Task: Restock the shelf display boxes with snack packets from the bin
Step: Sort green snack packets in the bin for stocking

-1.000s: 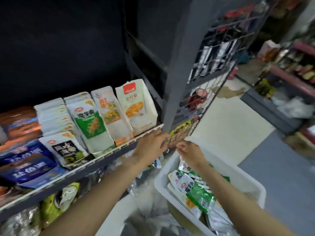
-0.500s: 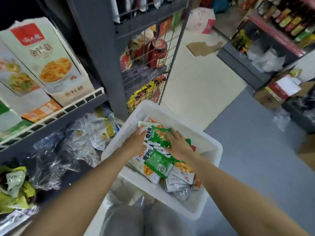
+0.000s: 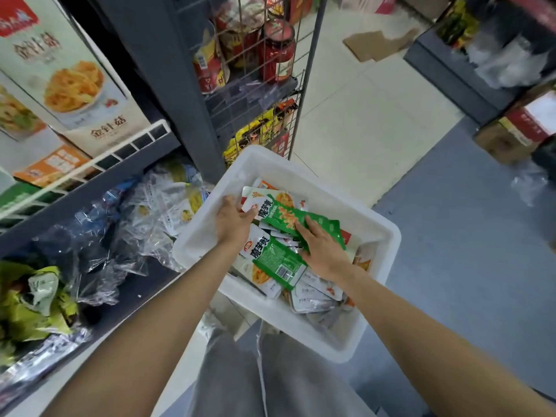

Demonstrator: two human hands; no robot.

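Green snack packets [image 3: 282,216]: in white bin [image 3: 379,266], under both hands; left hand [image 3: 234,221] fingers spread, right hand [image 3: 322,248] fingers flat, neither gripping; likely light, floppy, slick; pinch edges.

Setting: small grocery shop, aisle view. Grey shelving [image 3: 156,55] carries printed display boxes [image 3: 75,85] of snacks behind a white wire rail [image 3: 99,159]. End wire rack [image 3: 270,94] stocked with red-lidded jars [image 3: 278,52] and yellow packets [image 3: 258,130]. Opposite shelf [image 3: 451,73] holds more goods. Cartons [image 3: 517,127] and flattened cardboard [image 3: 376,43] on floor. White bin [image 3: 376,296] of sealed snack packets [image 3: 279,260] stands in aisle.
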